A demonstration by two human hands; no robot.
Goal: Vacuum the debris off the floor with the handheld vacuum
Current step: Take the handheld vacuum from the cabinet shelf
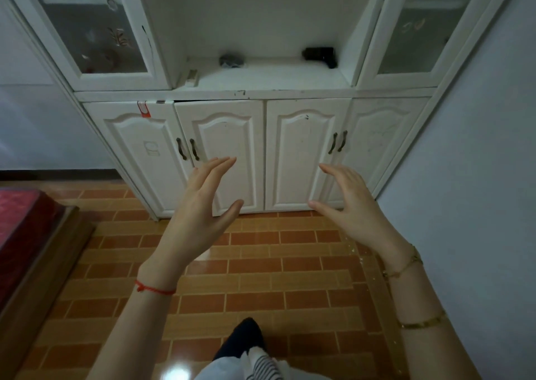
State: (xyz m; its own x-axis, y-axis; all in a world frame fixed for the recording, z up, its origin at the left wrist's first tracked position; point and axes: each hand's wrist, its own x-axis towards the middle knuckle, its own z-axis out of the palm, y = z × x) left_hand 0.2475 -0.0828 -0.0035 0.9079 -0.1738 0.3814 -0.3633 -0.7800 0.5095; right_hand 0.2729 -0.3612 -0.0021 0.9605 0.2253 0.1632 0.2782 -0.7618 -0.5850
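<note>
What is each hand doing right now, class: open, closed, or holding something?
Left hand: open, fingers straight, holding nothing.
Right hand: open, fingers relaxed, holding nothing.

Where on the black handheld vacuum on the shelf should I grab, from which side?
Likely the stub handle at the right end of the black vacuum: it juts toward the front, so the right hand can wrap it from the front. The view is blurry.

A home: white cupboard (261, 153), tiled floor (261, 278), bed (26, 223).
</note>
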